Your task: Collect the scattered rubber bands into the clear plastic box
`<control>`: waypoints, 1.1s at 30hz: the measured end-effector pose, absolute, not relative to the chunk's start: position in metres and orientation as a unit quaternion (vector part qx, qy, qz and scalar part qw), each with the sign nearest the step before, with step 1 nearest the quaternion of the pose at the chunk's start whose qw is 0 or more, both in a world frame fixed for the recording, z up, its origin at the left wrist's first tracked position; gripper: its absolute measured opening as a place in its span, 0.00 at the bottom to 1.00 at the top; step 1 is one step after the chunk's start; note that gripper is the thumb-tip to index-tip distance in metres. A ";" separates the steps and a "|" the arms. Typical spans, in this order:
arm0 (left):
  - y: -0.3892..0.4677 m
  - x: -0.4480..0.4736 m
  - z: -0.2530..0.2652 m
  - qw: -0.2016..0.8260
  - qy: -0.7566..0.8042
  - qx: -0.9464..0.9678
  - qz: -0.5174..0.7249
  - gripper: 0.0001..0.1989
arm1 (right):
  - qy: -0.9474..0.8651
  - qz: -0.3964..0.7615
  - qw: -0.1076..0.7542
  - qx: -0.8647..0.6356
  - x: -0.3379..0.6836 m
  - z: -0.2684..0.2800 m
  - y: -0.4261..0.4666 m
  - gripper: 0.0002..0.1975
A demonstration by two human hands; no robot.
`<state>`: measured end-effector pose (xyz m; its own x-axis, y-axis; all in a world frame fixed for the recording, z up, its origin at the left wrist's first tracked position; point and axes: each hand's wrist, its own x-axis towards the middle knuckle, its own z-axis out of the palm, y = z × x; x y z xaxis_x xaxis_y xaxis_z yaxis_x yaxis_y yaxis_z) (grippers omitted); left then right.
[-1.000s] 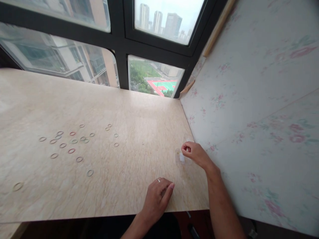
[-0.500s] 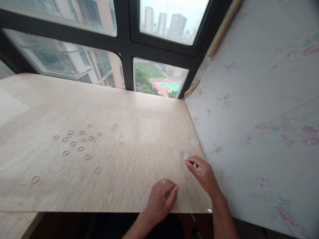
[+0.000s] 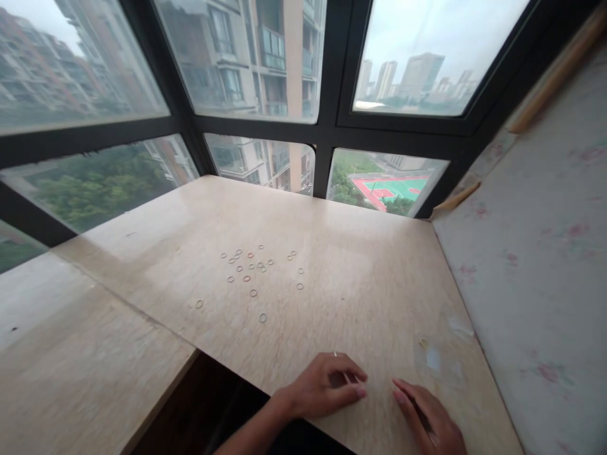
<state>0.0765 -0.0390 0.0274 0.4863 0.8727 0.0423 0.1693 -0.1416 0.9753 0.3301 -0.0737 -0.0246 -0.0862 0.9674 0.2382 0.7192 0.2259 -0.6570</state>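
My left hand (image 3: 329, 385) rests at the front edge of the stone-patterned surface. Its fingers curl and the thumb comes close to the fingertips; anything between them is too small to make out. Facing it across a small gap is my right hand (image 3: 425, 414), thumb and index pressed together, with what they hold, if anything, not visible. Just beyond the right hand lies a clear plastic box (image 3: 432, 360) with a small yellowish item (image 3: 423, 343) in it. Several thin rings are scattered farther left, among them a red ring (image 3: 246, 278) and a dark ring (image 3: 263, 318).
The marble-look surface (image 3: 370, 291) runs back to dark-framed windows (image 3: 393, 133). A flowered wall (image 3: 535, 284) bounds it on the right, with a clear plastic piece (image 3: 459, 327) close by. A second slab (image 3: 95, 354) extends at left, beside a dark gap (image 3: 213, 398).
My right hand has drawn back from the clear box toward my left hand. The view has swung left, so everything sits farther right in the picture. The rings appear unmoved on the surface.
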 end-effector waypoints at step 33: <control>0.169 -0.067 0.037 0.071 0.595 0.791 0.124 0.11 | -0.703 0.201 0.349 -0.587 0.329 -0.026 -0.068 0.16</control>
<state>-0.0666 0.1691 0.0368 0.2613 0.9586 0.1129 0.9234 -0.2824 0.2598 0.3290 -0.0681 -0.0262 -0.0682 0.9648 0.2541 0.6843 0.2306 -0.6917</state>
